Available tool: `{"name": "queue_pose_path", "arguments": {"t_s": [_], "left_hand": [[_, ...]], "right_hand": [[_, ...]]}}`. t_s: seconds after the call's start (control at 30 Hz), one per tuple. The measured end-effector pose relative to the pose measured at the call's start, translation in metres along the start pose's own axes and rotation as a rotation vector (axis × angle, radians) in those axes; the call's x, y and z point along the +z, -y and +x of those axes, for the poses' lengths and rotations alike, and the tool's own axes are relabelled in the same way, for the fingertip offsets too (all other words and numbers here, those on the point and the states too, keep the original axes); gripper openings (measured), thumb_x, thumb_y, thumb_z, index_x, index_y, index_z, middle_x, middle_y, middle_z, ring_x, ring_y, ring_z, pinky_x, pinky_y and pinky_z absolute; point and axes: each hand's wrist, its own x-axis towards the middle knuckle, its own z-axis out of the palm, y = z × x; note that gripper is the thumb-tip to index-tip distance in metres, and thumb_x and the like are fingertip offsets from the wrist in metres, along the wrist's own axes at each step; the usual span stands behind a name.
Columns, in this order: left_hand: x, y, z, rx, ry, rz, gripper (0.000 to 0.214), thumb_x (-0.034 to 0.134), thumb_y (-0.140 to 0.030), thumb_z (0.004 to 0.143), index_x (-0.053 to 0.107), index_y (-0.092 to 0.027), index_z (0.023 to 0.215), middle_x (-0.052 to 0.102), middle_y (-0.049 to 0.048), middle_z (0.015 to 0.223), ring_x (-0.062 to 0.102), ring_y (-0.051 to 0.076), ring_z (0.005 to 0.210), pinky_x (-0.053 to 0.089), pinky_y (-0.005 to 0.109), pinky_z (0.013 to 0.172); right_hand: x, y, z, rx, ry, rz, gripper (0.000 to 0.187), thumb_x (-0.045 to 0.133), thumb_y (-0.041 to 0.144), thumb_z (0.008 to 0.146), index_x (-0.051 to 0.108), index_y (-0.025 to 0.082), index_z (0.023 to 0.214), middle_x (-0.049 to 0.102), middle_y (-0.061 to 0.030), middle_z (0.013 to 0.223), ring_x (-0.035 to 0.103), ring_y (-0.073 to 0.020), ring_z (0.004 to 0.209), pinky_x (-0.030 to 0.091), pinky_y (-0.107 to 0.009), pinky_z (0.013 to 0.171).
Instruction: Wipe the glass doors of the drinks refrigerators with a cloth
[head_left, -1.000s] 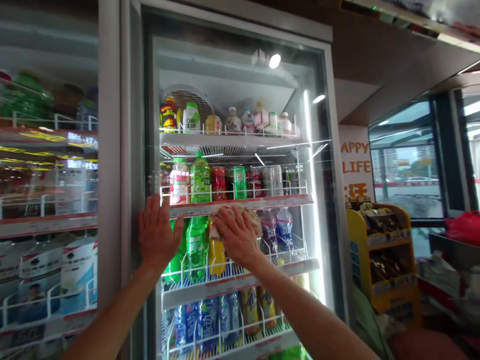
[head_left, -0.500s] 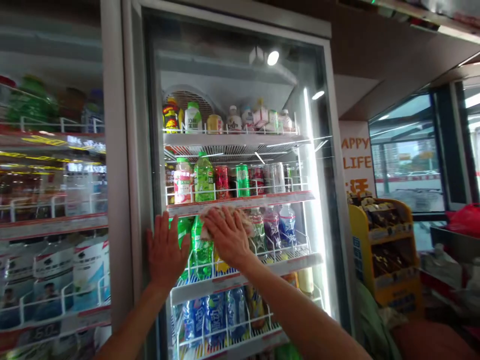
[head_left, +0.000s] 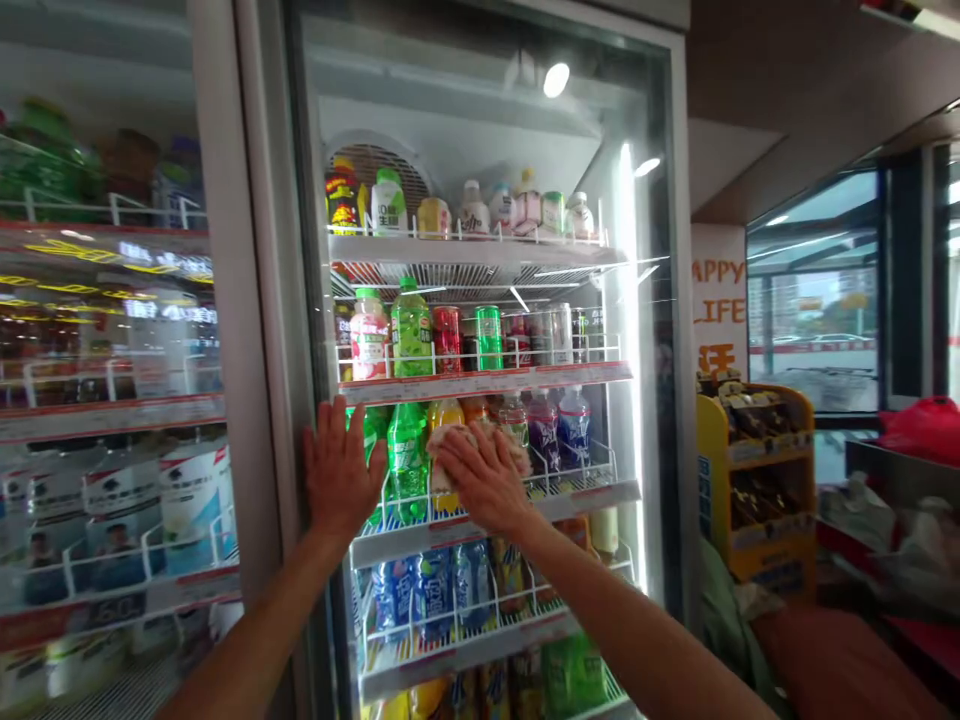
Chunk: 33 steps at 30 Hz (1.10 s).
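My right hand (head_left: pixel 486 478) presses a crumpled pinkish cloth (head_left: pixel 517 455) against the glass door (head_left: pixel 465 105) of a drinks fridge, roughly in front of the third shelf. The palm covers part of the cloth. At the door's left side, my left hand (head_left: pixel 345 470) lies against the glass near the frame, fingers stretched upward and nothing held. Between the hands a green bottle (head_left: pixel 409 450) shows through the glass. A yellow bottle (head_left: pixel 445 412) is partly hidden behind the cloth.
Bottles and cans line the lit shelves behind the glass. To the left stands another fridge door (head_left: pixel 112 330) with drinks inside. On the right are a yellow display rack (head_left: pixel 772 480) of packaged goods, a red plastic bag (head_left: pixel 922 428) and a window (head_left: pixel 814 290).
My right hand and the cloth have slid a little to the right across the glass, uncovering the green bottle. My left hand stays against the door's left side. The view has shifted slightly.
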Motion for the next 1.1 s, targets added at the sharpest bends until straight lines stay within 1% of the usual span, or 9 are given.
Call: {"name": "queue_pose_path", "arguments": {"t_s": [0.17, 0.23, 0.43, 0.53, 0.7, 0.8, 0.93, 1.0, 1.1], "left_hand": [[0.005, 0.002, -0.002, 0.031, -0.042, -0.020, 0.058, 0.040, -0.035, 0.089, 0.023, -0.016, 0.142, 0.024, 0.0146, 0.148, 0.013, 0.027, 0.140, 0.014, 0.052, 0.112], [0.007, 0.002, -0.002, 0.037, -0.070, -0.023, 0.060, 0.042, -0.034, 0.089, 0.021, -0.018, 0.143, 0.023, 0.0140, 0.149, 0.013, 0.027, 0.139, 0.014, 0.052, 0.112], [0.006, 0.005, -0.002, 0.060, -0.066, -0.031, 0.063, 0.044, -0.034, 0.088, 0.018, -0.020, 0.144, 0.022, 0.0135, 0.149, 0.014, 0.027, 0.139, 0.015, 0.051, 0.112], [0.006, 0.006, -0.003, 0.085, -0.080, -0.024, 0.063, 0.045, -0.032, 0.088, 0.018, -0.020, 0.144, 0.023, 0.0136, 0.149, 0.014, 0.026, 0.139, 0.015, 0.050, 0.112], [0.009, 0.005, -0.004, 0.084, -0.106, -0.019, 0.063, 0.045, -0.032, 0.088, 0.018, -0.019, 0.144, 0.023, 0.0134, 0.149, 0.014, 0.026, 0.139, 0.015, 0.050, 0.112], [0.009, 0.004, -0.004, 0.068, -0.093, -0.035, 0.062, 0.044, -0.033, 0.088, 0.020, -0.019, 0.143, 0.023, 0.0132, 0.149, 0.014, 0.026, 0.140, 0.014, 0.051, 0.112], [0.006, 0.005, -0.004, 0.070, -0.073, -0.054, 0.061, 0.044, -0.034, 0.088, 0.021, -0.019, 0.143, 0.022, 0.0127, 0.149, 0.013, 0.026, 0.140, 0.014, 0.051, 0.112], [0.005, 0.006, -0.004, 0.082, -0.077, -0.044, 0.061, 0.044, -0.033, 0.088, 0.021, -0.019, 0.143, 0.023, 0.0127, 0.149, 0.014, 0.025, 0.140, 0.015, 0.051, 0.112], [0.006, 0.005, -0.005, 0.083, -0.070, -0.042, 0.061, 0.045, -0.033, 0.088, 0.023, -0.017, 0.142, 0.023, 0.0138, 0.149, 0.013, 0.026, 0.140, 0.015, 0.051, 0.112]], "right_hand": [[-0.016, -0.096, -0.021, 0.531, -0.332, -0.154, 0.051, 0.035, 0.023, 0.088, 0.034, 0.020, 0.139, 0.036, -0.0095, 0.143, 0.023, -0.0265, 0.136, 0.025, -0.053, 0.107], [-0.015, -0.097, -0.018, 0.650, -0.375, -0.153, 0.050, 0.033, 0.023, 0.089, 0.034, 0.017, 0.139, 0.035, -0.0121, 0.143, 0.024, -0.0278, 0.135, 0.025, -0.055, 0.106], [0.004, 0.011, -0.010, 0.135, -0.055, 0.024, 0.051, 0.046, 0.029, 0.085, 0.038, 0.029, 0.136, 0.033, 0.0015, 0.146, 0.011, -0.0240, 0.140, 0.019, -0.048, 0.112], [-0.002, -0.015, -0.029, 0.156, -0.116, -0.033, 0.051, 0.045, 0.024, 0.085, 0.037, 0.029, 0.136, 0.036, 0.0000, 0.144, 0.015, -0.0238, 0.139, 0.019, -0.048, 0.112], [-0.015, -0.096, -0.053, 0.608, -0.379, -0.146, 0.051, 0.032, 0.020, 0.088, 0.034, 0.017, 0.139, 0.033, -0.0132, 0.143, 0.027, -0.0290, 0.134, 0.027, -0.055, 0.105], [-0.008, -0.060, -0.047, 0.593, -0.327, -0.117, 0.051, 0.035, 0.022, 0.088, 0.034, 0.019, 0.139, 0.030, -0.0117, 0.146, 0.023, -0.0295, 0.136, 0.028, -0.054, 0.106], [0.000, 0.003, -0.042, 0.162, -0.050, 0.044, 0.052, 0.046, 0.023, 0.085, 0.039, 0.029, 0.136, 0.032, -0.0004, 0.146, 0.014, -0.0254, 0.139, 0.024, -0.048, 0.110], [-0.003, -0.006, -0.048, 0.104, -0.064, 0.046, 0.051, 0.047, 0.022, 0.084, 0.041, 0.032, 0.134, 0.034, 0.0017, 0.145, 0.017, -0.0238, 0.139, 0.025, -0.047, 0.111], [-0.010, -0.057, -0.057, 0.320, -0.281, -0.054, 0.053, 0.044, 0.019, 0.086, 0.036, 0.031, 0.137, 0.031, -0.0023, 0.147, 0.022, -0.0250, 0.137, 0.027, -0.051, 0.109]]}}
